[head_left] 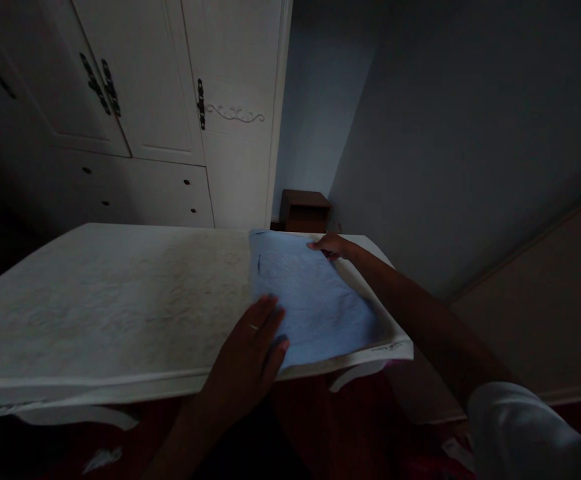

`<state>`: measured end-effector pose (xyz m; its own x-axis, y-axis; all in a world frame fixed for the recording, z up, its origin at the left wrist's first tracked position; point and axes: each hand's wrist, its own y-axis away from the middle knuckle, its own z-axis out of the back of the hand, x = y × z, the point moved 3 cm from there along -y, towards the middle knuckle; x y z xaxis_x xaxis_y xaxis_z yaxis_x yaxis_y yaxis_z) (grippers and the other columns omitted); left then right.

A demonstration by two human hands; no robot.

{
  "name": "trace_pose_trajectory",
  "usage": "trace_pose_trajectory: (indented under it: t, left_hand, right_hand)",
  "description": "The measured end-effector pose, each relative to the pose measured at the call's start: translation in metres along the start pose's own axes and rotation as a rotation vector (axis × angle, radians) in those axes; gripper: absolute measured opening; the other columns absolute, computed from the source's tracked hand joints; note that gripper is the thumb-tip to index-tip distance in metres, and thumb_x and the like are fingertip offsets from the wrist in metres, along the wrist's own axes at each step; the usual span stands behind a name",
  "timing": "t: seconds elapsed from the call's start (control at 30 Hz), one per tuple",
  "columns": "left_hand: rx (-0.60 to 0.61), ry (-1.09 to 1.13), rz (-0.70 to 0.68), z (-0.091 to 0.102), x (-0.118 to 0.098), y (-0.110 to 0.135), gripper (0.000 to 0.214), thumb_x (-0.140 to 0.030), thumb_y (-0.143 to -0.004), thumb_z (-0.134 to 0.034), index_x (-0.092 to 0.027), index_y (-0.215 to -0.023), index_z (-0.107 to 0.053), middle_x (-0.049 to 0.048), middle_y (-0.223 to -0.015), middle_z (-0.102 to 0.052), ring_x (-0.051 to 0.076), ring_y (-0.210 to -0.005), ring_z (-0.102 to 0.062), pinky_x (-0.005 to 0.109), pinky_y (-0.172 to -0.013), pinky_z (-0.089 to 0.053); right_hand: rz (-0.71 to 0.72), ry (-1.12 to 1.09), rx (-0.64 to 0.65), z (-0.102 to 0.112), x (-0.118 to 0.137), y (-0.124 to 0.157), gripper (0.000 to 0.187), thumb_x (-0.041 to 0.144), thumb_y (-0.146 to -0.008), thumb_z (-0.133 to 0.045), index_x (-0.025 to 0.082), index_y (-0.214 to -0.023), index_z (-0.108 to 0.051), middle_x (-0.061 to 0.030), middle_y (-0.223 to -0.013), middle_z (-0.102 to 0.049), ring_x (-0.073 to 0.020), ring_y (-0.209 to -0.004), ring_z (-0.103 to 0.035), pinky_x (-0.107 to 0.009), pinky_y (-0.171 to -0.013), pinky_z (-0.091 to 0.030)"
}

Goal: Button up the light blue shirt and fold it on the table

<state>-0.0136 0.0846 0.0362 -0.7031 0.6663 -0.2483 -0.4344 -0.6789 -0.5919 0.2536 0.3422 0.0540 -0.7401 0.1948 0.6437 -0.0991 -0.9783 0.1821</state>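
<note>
A light blue folded cloth (pixel 305 293) lies near the right end of a white table (pixel 120 300). Its exact kind cannot be made out; small dark marks show near its left edge. My left hand (pixel 253 343), a ring on one finger, rests on the near left edge of the cloth with fingers stretched out. At the far right corner, my right hand (pixel 334 245) grips the edge of the cloth, thumb on top and the other fingers partly hidden.
Behind the table stands a white wardrobe (pixel 240 167) with dark handles and drawers. A small brown cabinet (pixel 306 200) sits in the far corner. A grey wall (pixel 450 133) runs along the right. The floor below is dark red.
</note>
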Motion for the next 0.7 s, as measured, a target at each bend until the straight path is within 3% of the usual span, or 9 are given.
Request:
trace_pose_trajectory:
  t: [0.17,0.4,0.53,0.7]
  left_hand:
    - [0.1,-0.102,-0.043,-0.011,-0.011,-0.007,0.049,-0.014,-0.086,-0.042,-0.015,-0.133,-0.052,0.0131,-0.149,-0.043,0.026,-0.143,-0.031,0.051,-0.114,-0.035]
    - [0.07,-0.193,-0.054,-0.013,-0.023,0.01,0.056,-0.015,-0.086,-0.05,-0.016,-0.142,-0.043,0.0151,-0.155,-0.032,0.031,-0.146,-0.02,0.053,-0.111,-0.038]
    - [0.076,-0.266,-0.013,-0.018,-0.03,0.026,0.06,-0.01,-0.085,-0.049,-0.018,-0.144,-0.041,0.0143,-0.156,-0.029,0.033,-0.146,-0.018,0.05,-0.108,-0.043]
    - [0.024,-0.264,0.035,-0.014,-0.046,0.047,0.056,-0.011,-0.087,-0.047,-0.017,-0.143,-0.042,0.0138,-0.154,-0.032,0.032,-0.145,-0.02,0.047,-0.102,-0.049]
  right_hand:
    - [-0.005,-0.113,0.008,-0.002,-0.005,0.001,0.039,0.033,-0.068,-0.083,0.015,-0.055,-0.051,0.0035,-0.048,-0.047,-0.0064,-0.044,-0.043,-0.02,-0.043,-0.041]
    - [0.054,-0.104,-0.039,-0.002,-0.017,-0.005,0.046,0.042,-0.06,-0.086,0.016,-0.053,-0.048,0.006,-0.046,-0.044,-0.005,-0.042,-0.038,-0.02,-0.041,-0.035]
    - [0.071,0.027,-0.083,-0.002,-0.018,-0.006,0.039,0.046,-0.064,-0.081,0.014,-0.058,-0.059,0.0029,-0.049,-0.052,-0.0083,-0.045,-0.046,-0.021,-0.045,-0.037]
    - [0.088,0.258,-0.17,-0.001,-0.01,-0.003,0.022,0.036,-0.071,-0.075,0.015,-0.07,-0.07,-0.0054,-0.071,-0.069,-0.0187,-0.072,-0.066,-0.024,-0.064,-0.047]
